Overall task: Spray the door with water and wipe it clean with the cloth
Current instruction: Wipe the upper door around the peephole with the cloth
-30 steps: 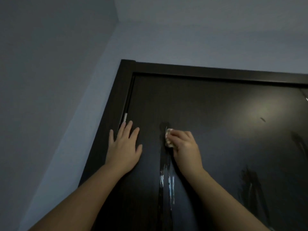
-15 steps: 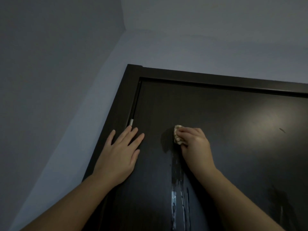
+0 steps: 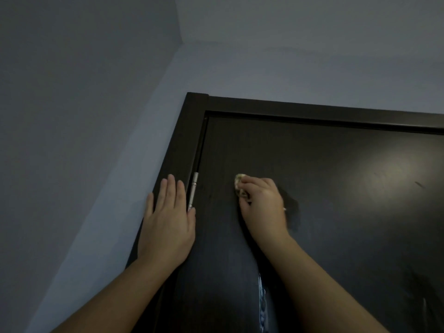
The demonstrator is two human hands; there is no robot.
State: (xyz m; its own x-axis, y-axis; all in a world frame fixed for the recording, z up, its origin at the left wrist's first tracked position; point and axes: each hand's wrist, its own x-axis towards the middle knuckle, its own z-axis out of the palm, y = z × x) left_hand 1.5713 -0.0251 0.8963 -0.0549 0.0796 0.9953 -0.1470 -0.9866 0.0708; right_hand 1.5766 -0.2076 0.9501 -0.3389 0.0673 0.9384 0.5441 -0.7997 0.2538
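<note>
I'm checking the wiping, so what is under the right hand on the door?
A pale cloth pokes out past the right hand, pressed against the door. The rest of it is hidden.

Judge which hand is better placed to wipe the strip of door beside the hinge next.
Right. The right hand grips the cloth against the door, close to the hinge. The left hand lies flat on the frame, holding nothing.

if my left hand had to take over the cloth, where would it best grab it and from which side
Pinch the pale bunched end of the cloth that pokes out past the right hand, coming from the hinge side. The rest is balled inside that grip and pressed on the door; the left hand lies flat nearby.
</note>
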